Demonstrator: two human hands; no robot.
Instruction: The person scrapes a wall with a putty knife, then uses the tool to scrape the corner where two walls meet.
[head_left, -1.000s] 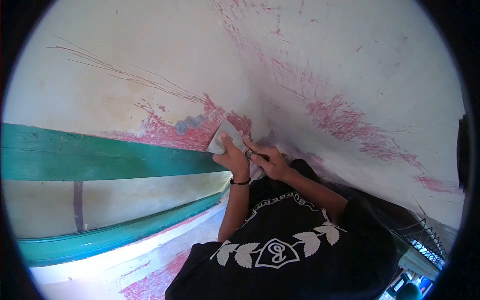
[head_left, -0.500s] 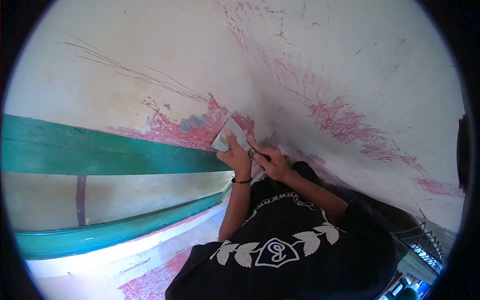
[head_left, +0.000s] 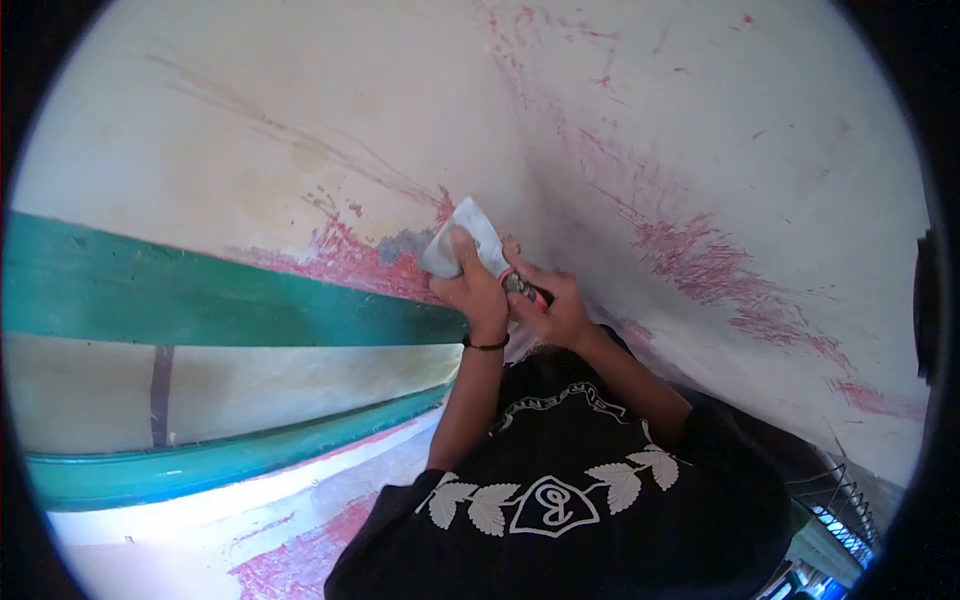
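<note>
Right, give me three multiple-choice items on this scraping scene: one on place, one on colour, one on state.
1. Where does the scraper blade rest?
A. On the white surface beside the red patch
B. On the floor
C. On the shirt

2. What colour is the long band below the blade?
A. Yellow
B. Green
C. Black

3. How do the hands hold the scraper?
A. Neither touches it
B. One hand only
C. The left hand presses the blade, the right hand grips the handle

Answers:
1 A, the blade lies flat by the red paint.
2 B, the band is plainly green.
3 C, both hands close on the tool.
</note>
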